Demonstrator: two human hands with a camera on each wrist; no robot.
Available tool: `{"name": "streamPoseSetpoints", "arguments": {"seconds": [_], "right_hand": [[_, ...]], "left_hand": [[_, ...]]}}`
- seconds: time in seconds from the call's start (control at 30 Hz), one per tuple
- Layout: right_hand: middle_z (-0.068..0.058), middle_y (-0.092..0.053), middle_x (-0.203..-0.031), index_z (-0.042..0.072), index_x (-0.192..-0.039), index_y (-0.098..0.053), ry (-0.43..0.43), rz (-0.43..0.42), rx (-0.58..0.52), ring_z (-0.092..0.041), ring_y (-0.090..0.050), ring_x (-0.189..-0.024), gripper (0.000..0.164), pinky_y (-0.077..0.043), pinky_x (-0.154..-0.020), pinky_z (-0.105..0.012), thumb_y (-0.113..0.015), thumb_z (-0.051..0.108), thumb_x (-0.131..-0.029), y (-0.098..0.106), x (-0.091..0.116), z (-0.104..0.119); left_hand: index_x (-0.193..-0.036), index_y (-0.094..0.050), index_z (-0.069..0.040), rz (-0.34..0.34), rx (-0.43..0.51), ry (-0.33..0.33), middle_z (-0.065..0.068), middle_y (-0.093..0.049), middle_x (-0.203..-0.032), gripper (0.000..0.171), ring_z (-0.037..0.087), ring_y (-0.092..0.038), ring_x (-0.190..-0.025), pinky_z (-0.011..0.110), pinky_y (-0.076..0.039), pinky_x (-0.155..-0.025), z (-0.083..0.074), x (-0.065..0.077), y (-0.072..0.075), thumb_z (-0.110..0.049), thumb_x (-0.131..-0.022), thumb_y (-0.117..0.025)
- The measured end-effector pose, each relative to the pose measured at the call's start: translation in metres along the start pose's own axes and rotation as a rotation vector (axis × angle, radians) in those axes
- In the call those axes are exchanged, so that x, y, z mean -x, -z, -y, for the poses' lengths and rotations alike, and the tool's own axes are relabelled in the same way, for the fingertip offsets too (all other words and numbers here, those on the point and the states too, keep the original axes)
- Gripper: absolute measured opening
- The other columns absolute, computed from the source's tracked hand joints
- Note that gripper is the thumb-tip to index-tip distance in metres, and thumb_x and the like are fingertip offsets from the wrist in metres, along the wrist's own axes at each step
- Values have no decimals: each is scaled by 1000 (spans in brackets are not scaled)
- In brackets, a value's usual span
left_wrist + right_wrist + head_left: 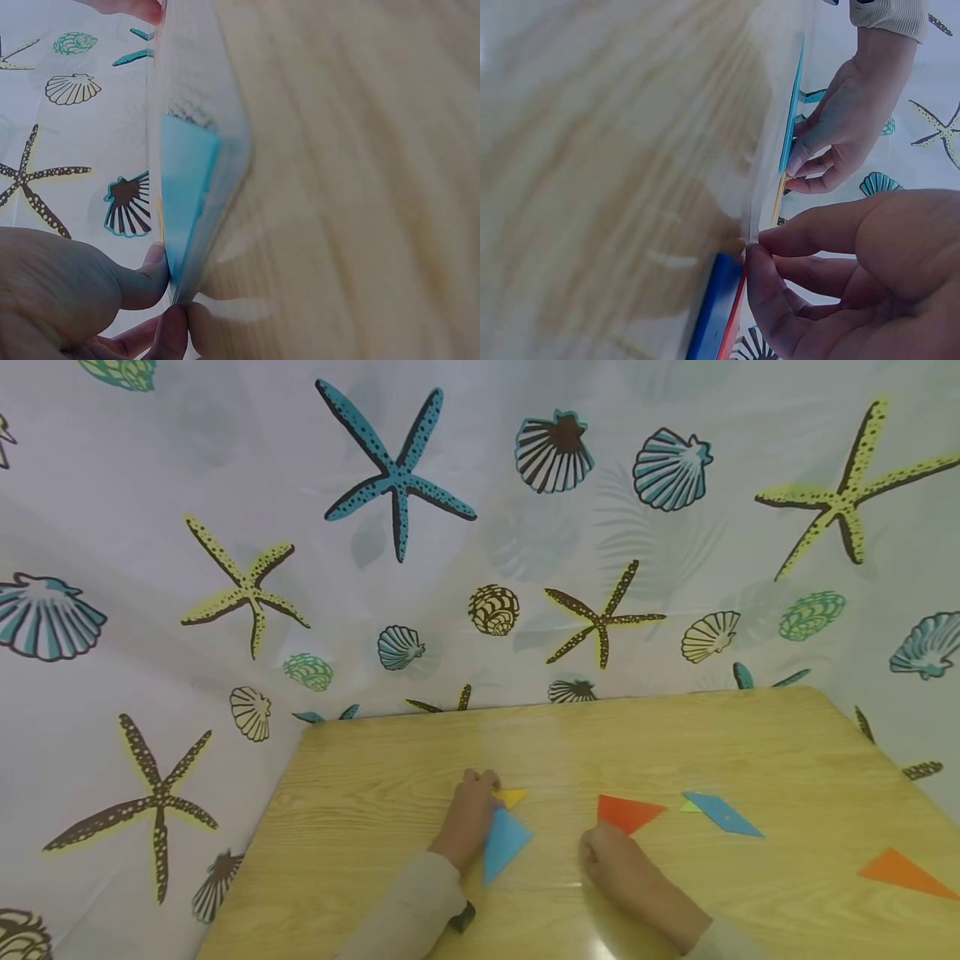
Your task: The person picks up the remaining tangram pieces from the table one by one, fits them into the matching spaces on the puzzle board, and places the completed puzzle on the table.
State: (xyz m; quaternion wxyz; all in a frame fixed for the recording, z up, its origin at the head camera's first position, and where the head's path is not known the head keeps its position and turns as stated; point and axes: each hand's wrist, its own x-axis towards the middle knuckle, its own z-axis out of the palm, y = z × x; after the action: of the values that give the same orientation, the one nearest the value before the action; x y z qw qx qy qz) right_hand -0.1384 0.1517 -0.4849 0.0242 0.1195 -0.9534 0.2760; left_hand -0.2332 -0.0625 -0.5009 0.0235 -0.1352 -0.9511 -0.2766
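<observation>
Left hand [472, 814]: fingers bent, thumb and fingertips close together where blue [507, 845] and yellow [514, 797] come together. Can't tell if it pinches one of them or just presses; the hand hides the contact. Blue lies flat on the near side, yellow just beyond it. Can't tell if they butt or overlap.

Right hand [611, 864]: fingers curled, thumb and fingertip together, looks like a pinch on red's near corner. Red [632, 813] is right of blue, with a gap between, its long point to the right.

Further right: parallelogram [726, 816], with green [690, 807] poking out at its left end. Orange [906, 870] is well apart, at far right. All on the wood table [375, 777]; patterned curtain [450, 577] behind.

Step in hand, my read: left hand squares up blue and yellow, right hand handles red.

To do it well: hold blue down with one fingertip in its middle, nudge yellow with another. Push from the edge, not the tip. Pieces look thin and the top glossy, so expect skating and one edge riding over the other. Keep red low and level, slide rather than lift. Move fingers off the joint to check it, and keep the right forearm off the parallelogram.
</observation>
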Motion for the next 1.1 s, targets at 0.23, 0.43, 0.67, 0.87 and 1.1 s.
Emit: {"name": "streamPoseSetpoints", "arguments": {"seconds": [0.23, 0.43, 0.67, 0.87, 1.1], "right_hand": [[-1, -42, -66, 9, -62, -48, -18, -7, 48, -14, -39, -61, 24, -37, -56, -30, -59, -11, -70, 9, 7, -7], [-2, -45, -66, 6, -63, -52, -30, 11, 67, -15, -42, -62, 21, -39, -57, -31, -58, -11, -72, 14, 7, -13], [-5, -49, -69, 0, -71, -59, -29, 6, 79, -17, -48, -64, 11, -44, -60, -33, -58, -10, -77, 17, 4, -16], [-6, -50, -70, -3, -77, -61, -24, 14, 116, -18, -49, -65, 7, -45, -60, -34, -58, -8, -81, 20, 0, -17], [-5, -48, -71, -2, -76, -62, -33, 38, 132, -16, -45, -64, 8, -44, -59, -33, -58, -8, -80, 19, -1, -19]], "left_hand": [[-104, -57, -10, 0, -9, -15, 5, -44, -99, 18, 18, -48, -82, 26, -43, -65, -9, -4, -13, -15, -87, -64], [-103, -56, -11, 8, -9, 2, 3, -41, -96, 19, 16, -45, -78, 25, -41, -63, -14, -7, -21, -17, -88, -64], [-104, -55, -10, 16, 3, 15, 3, -41, -98, 19, 16, -46, -79, 25, -43, -64, -22, -8, -17, -16, -88, -64], [-103, -55, -9, 9, -7, 25, 4, -41, -98, 20, 17, -45, -76, 25, -41, -62, -26, -10, -16, -16, -87, -65], [-103, -55, -9, 12, -9, 36, 5, -41, -101, 20, 16, -45, -77, 24, -41, -61, -27, -11, -16, -17, -87, -64]]}}
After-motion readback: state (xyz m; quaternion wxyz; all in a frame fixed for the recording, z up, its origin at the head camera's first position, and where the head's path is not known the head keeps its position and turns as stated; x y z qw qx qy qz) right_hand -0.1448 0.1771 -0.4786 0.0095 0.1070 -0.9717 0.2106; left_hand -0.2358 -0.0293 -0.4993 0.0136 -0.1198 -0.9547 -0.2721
